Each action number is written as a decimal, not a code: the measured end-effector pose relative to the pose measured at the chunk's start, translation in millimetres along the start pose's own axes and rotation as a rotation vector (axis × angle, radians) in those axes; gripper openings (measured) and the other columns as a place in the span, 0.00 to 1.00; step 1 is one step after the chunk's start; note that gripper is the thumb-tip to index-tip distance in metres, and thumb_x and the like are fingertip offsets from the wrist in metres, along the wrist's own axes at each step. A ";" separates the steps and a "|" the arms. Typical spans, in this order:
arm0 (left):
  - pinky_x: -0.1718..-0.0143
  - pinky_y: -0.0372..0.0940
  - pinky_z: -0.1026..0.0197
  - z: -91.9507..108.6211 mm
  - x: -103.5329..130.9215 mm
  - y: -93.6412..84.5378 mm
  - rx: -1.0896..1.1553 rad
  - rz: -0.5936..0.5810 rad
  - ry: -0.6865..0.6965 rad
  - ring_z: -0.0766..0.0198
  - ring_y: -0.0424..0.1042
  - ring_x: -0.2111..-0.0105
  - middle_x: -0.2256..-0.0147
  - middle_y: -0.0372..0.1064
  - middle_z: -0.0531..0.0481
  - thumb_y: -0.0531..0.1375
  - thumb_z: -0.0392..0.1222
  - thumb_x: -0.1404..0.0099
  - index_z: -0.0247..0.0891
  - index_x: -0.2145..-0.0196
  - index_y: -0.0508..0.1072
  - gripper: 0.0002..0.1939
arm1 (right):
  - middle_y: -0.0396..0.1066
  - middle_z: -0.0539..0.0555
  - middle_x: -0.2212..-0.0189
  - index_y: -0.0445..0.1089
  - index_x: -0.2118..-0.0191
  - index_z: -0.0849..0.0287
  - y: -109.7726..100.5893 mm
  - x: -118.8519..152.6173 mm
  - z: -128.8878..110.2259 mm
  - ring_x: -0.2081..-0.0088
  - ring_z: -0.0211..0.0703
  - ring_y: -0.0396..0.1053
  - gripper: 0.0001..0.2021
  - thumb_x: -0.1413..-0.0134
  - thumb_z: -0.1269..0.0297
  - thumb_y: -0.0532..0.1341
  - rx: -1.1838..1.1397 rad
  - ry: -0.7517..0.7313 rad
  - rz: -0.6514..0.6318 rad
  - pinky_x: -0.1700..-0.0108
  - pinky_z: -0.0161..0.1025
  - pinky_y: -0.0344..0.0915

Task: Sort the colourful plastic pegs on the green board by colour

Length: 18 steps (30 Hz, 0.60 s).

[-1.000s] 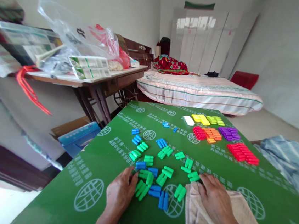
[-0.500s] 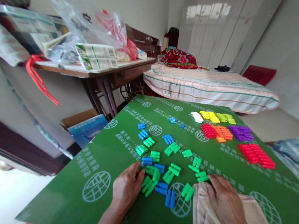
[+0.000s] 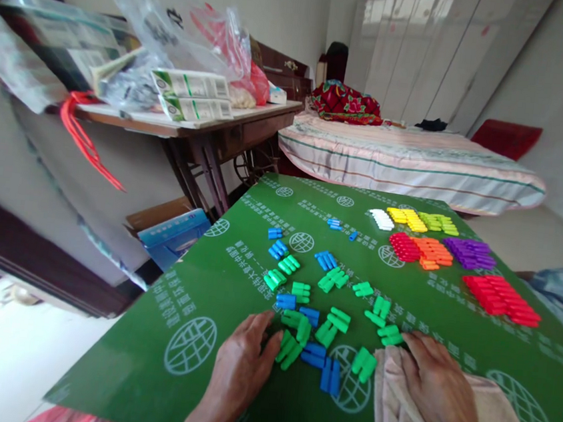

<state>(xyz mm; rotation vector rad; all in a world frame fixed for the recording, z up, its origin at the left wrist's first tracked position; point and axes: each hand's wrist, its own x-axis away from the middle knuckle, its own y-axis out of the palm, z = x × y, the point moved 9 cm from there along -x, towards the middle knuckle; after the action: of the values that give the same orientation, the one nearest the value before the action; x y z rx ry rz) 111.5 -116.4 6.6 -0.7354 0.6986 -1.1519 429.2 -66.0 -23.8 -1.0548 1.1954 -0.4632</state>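
Observation:
My left hand [image 3: 244,361] rests at the left edge of a loose group of small plastic peg-like pieces, thumb and fingers apart. Its thumb is beside a cluster of green pieces [image 3: 289,351], and contact is hard to make out. Blue pieces [image 3: 330,376] lie among the green ones in front of me. On a beige cloth [image 3: 504,412] lies my right hand [image 3: 437,378], fingers stretched out, the tips close to a green piece [image 3: 390,335]. No piece shows in either hand.
Sorted groups sit at the far right of the green table [image 3: 113,381]: white [image 3: 381,219], yellow [image 3: 407,218], lime [image 3: 438,223], red [image 3: 501,299], orange [image 3: 432,252] and purple [image 3: 469,253] pieces. A side desk [image 3: 169,129] carries bags and boxes. Behind stands a bed [image 3: 408,157].
The whole view has shifted, so the table and pieces appear further right. My left thumb and fingers look more spread. The right hand stays on the cloth, and the pieces keep their arrangement.

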 end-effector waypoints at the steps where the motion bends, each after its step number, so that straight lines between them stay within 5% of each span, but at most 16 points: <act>1: 0.63 0.70 0.62 1.2 2.7 -2.1 -0.004 0.018 0.015 0.64 0.74 0.65 0.59 0.73 0.46 0.52 0.50 0.36 0.38 0.53 0.70 0.19 | 0.74 0.60 0.59 0.74 0.58 0.63 -0.2 0.0 0.1 0.57 0.51 0.70 0.18 0.38 0.62 0.48 -0.001 0.004 -0.001 0.53 0.46 0.65; 8: 0.52 0.71 0.60 5.0 38.9 -12.6 -0.152 0.220 0.175 0.61 0.73 0.52 0.52 0.72 0.45 0.56 0.51 0.37 0.40 0.54 0.72 0.17 | 0.74 0.61 0.57 0.74 0.56 0.62 7.7 3.1 3.4 0.55 0.53 0.68 0.17 0.39 0.62 0.49 -0.019 0.043 -0.069 0.51 0.48 0.64; 18: 0.50 0.70 0.58 12.3 81.5 2.9 -0.477 0.346 0.450 0.58 0.68 0.46 0.47 0.68 0.43 0.58 0.49 0.38 0.38 0.50 0.67 0.21 | 0.73 0.62 0.57 0.73 0.55 0.62 8.1 0.8 1.9 0.54 0.53 0.68 0.17 0.40 0.64 0.50 -0.021 0.048 -0.105 0.51 0.49 0.65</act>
<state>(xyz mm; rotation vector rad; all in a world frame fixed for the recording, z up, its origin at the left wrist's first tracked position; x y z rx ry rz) 143.9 -192.1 2.6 -0.7145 1.4545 -0.8384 429.4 -62.0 -31.1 -1.1339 1.1937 -0.5617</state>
